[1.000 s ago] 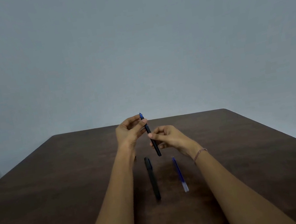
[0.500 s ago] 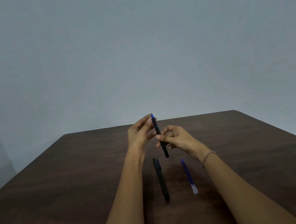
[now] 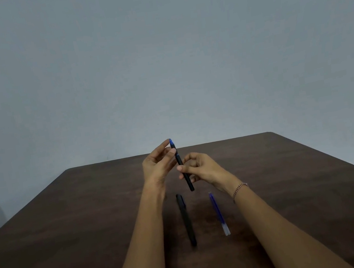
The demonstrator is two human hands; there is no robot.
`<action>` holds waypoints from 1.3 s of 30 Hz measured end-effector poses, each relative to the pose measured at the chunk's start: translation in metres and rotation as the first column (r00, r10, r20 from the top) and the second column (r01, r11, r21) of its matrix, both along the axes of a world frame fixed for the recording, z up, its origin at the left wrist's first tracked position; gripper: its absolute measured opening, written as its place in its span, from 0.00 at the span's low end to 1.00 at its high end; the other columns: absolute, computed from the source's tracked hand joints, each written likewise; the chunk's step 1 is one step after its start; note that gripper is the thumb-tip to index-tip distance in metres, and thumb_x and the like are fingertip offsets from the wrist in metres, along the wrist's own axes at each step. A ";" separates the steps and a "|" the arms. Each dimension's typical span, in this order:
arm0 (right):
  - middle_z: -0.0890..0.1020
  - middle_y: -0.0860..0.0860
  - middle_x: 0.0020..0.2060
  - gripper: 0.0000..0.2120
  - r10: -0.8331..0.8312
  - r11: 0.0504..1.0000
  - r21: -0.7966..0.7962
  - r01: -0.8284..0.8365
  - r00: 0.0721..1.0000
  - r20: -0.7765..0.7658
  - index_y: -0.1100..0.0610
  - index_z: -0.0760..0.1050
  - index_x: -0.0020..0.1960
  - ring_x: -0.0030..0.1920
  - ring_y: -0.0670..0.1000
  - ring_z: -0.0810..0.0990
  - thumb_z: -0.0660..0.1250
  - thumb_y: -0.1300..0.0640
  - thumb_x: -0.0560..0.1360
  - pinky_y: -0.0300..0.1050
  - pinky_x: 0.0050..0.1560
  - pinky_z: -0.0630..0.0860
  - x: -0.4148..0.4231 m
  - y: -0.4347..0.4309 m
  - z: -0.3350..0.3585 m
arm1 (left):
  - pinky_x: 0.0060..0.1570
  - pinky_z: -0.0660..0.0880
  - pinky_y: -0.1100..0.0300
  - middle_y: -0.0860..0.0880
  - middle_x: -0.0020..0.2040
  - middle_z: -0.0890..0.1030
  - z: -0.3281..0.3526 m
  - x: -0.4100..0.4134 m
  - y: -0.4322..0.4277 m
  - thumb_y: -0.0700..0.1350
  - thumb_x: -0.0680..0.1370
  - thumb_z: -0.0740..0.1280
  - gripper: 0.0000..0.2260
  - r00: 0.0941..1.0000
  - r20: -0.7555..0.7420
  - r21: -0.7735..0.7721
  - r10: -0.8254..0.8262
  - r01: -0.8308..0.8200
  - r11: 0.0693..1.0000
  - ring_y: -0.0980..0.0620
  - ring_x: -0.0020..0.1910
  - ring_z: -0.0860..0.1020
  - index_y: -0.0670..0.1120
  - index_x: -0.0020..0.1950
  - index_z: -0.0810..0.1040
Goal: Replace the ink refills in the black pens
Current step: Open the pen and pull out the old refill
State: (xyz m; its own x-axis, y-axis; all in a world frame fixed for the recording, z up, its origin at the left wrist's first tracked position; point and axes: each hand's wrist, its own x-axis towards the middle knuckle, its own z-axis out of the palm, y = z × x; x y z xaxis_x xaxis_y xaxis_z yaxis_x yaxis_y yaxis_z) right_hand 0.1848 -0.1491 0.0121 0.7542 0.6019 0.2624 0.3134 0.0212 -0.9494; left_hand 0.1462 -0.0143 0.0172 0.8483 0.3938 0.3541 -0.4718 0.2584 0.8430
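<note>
Black pen (image 3: 182, 167) with a blue tip is held above the dark wooden table (image 3: 71, 231), tilted nearly upright, blue end uppermost and leaning slightly left. Left hand (image 3: 157, 164) is raised with the palm facing right; its thumb and index finger close lightly on the upper section of the pen just below the blue tip, the other fingers loosely curled. Right hand (image 3: 200, 167) pinches the mid-barrel between thumb and fingertips, wrist bent, with a beaded bracelet (image 3: 239, 190) on the wrist. Both forearms extend forward from the lower edge of the view, converging at the pen. On the table below the hands lie a second black pen (image 3: 186, 220), lengthwise between the forearms, and just to its right, apart from it, two blue ink refills (image 3: 219, 214) side by side.
</note>
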 end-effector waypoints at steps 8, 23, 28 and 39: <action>0.82 0.51 0.35 0.15 -0.021 0.998 -0.054 0.024 0.998 0.063 0.50 0.71 0.61 0.37 0.40 0.82 0.67 0.58 0.76 0.31 0.35 0.74 0.000 0.000 -0.003 | 0.49 0.79 0.59 0.44 0.53 0.81 0.002 -0.001 0.000 0.33 0.77 0.62 0.14 0.997 -0.057 -0.008 -0.048 0.048 0.999 0.51 0.52 0.80 0.40 0.61 0.75; 0.81 0.45 0.32 0.12 -0.102 0.973 -0.170 0.153 0.956 0.276 0.48 0.72 0.59 0.35 0.33 0.77 0.66 0.54 0.76 0.36 0.44 0.68 0.004 -0.001 -0.003 | 0.47 0.79 0.61 0.48 0.44 0.82 0.000 -0.002 0.000 0.33 0.71 0.71 0.10 0.995 -0.052 0.031 0.090 -0.089 0.996 0.54 0.46 0.81 0.45 0.48 0.79; 0.81 0.47 0.36 0.12 -0.114 0.963 -0.200 0.182 0.943 0.313 0.49 0.72 0.60 0.47 0.47 0.79 0.65 0.54 0.77 0.43 0.56 0.69 0.004 -0.001 -0.003 | 0.46 0.79 0.61 0.48 0.43 0.82 -0.001 -0.001 0.000 0.34 0.70 0.72 0.09 0.995 -0.048 0.033 0.090 -0.088 0.996 0.55 0.44 0.81 0.45 0.45 0.78; 0.81 0.47 0.33 0.08 -0.112 0.977 -0.146 0.157 0.954 0.276 0.43 0.70 0.54 0.41 0.44 0.79 0.65 0.53 0.77 0.38 0.41 0.73 0.002 -0.002 -0.004 | 0.55 0.74 0.57 0.50 0.48 0.83 -0.001 0.000 -0.002 0.37 0.77 0.65 0.07 0.996 -0.085 0.106 -0.016 0.025 0.994 0.52 0.54 0.80 0.46 0.51 0.80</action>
State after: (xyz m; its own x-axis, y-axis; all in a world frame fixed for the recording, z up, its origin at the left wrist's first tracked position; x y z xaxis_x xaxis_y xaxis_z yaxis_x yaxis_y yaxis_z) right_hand 0.1867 -0.1507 0.0086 0.7477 0.5514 0.3701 0.5433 -0.1875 -0.8183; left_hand 0.1461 -0.0161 0.0163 0.8843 0.3398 0.3203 -0.3936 0.1734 0.9028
